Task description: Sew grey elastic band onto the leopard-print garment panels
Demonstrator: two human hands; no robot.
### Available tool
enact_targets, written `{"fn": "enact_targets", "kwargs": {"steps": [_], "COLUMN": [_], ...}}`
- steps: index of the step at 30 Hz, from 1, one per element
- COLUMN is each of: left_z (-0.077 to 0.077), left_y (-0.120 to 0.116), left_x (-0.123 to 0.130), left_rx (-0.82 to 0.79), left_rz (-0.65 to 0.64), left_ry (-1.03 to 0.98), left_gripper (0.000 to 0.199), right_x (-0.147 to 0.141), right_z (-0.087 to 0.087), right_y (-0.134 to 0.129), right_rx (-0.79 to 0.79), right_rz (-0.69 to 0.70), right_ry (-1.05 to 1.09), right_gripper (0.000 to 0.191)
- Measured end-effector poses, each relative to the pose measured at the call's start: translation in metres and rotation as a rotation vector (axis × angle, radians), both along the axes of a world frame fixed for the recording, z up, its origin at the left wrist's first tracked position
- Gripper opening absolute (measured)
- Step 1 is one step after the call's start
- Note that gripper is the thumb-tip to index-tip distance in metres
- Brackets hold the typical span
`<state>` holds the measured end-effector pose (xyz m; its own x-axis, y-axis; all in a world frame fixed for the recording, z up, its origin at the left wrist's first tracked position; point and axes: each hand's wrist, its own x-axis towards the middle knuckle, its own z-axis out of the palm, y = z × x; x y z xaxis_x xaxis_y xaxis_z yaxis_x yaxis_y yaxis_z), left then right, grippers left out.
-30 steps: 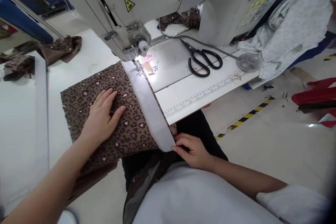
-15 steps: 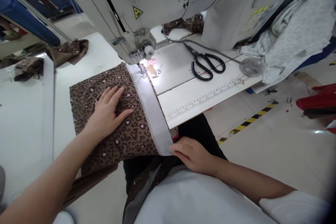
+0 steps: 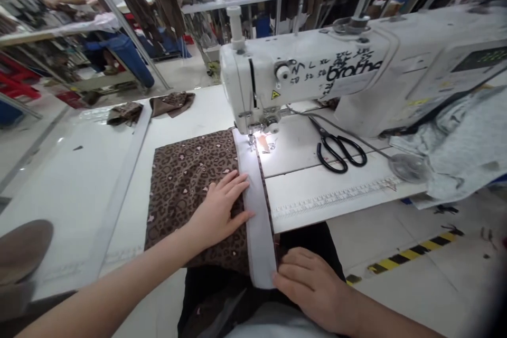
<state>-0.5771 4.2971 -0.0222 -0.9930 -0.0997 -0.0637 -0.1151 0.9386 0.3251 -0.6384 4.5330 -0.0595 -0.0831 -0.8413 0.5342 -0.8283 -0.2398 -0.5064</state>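
A brown leopard-print fabric (image 3: 186, 195) lies flat on the white table, with a white fabric band (image 3: 258, 227) running along its right edge up to the needle and presser foot (image 3: 251, 140) of a Brother sewing machine (image 3: 304, 68). My left hand (image 3: 219, 214) rests flat on the leopard print, fingertips at the band's edge. At the band's near end sits my right hand (image 3: 312, 290), its fingers against the corner. Its thumb is hidden, so I cannot tell whether it grips the band.
Black-handled scissors (image 3: 338, 150) lie on the machine table right of the needle, beside a ruler scale (image 3: 332, 202). Grey fabric (image 3: 463, 150) is heaped at the right. Brown offcuts (image 3: 172, 104) lie at the table's back left. Other sewing tables and hanging garments stand behind.
The view has tipped upward, showing the whole machine head and the workshop behind. My left hand has moved closer to the white band, and the fabric sits lower in the picture.
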Motion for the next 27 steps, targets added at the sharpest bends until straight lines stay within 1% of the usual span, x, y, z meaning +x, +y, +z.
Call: {"fn": "enact_targets", "kwargs": {"steps": [2,4,8,11,16,23,27], "left_z": [0.0,-0.001,-0.002,-0.004,-0.007,-0.01,-0.012], "left_y": [0.003,0.002,-0.008,-0.021,-0.045,-0.077,-0.098], "left_x": [0.003,0.003,-0.009,-0.023,-0.047,-0.076,-0.093], "left_rx": [0.001,0.007,0.001,-0.019,-0.063,-0.124,-0.176], "left_rz": [0.004,-0.005,-0.012,-0.011,-0.012,-0.033,-0.035], "left_ry": [-0.022,-0.032,-0.019,0.019,0.074,0.144,0.142], "left_gripper": [0.056,0.057,0.059,0.058,0.057,0.054,0.053], "right_x": [0.001,0.0,-0.012,-0.025,-0.051,-0.086,-0.105], "right_z": [0.008,0.013,0.015,0.015,0.018,0.021,0.021], "right_y": [-0.002,-0.006,-0.019,-0.033,-0.059,-0.091,-0.112], "right_rx": [0.021,0.051,0.124,0.166,0.189,0.215,0.232], "right_rz": [-0.025,-0.024,-0.026,-0.039,-0.077,-0.073,-0.086], "right_ry": [-0.072,-0.155,-0.243,-0.24,-0.182,-0.157,-0.12], "right_gripper": [0.013,0.015,0.019,0.019,0.021,0.019,0.018]}}
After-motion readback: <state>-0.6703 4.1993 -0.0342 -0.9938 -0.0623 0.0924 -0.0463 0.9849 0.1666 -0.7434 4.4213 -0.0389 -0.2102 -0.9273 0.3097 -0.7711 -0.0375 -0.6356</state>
